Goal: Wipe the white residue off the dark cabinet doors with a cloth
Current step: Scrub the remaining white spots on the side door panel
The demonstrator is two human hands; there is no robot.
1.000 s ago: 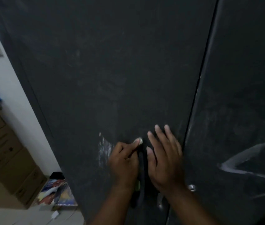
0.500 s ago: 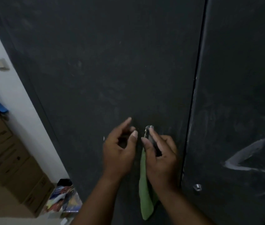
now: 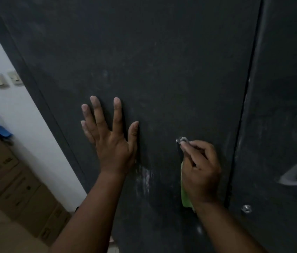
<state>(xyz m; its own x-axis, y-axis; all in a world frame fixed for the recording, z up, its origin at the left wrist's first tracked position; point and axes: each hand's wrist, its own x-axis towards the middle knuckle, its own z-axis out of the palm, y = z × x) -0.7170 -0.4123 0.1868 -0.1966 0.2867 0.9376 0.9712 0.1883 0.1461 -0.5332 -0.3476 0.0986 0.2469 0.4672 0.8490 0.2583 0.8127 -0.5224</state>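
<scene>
Left hand [image 3: 111,141] flat, fingers spread, on left door [image 3: 162,70]. Right hand [image 3: 200,170] pinches green cloth [image 3: 185,196] at knob [image 3: 182,140] (smear [image 3: 145,178] left of cloth risks being missed).

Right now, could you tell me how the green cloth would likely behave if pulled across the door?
Probably floppy: the green cloth hangs limp below the right hand gripping it. It looks thin, so likely light. It should conform to the flat left door when pressed.
</scene>
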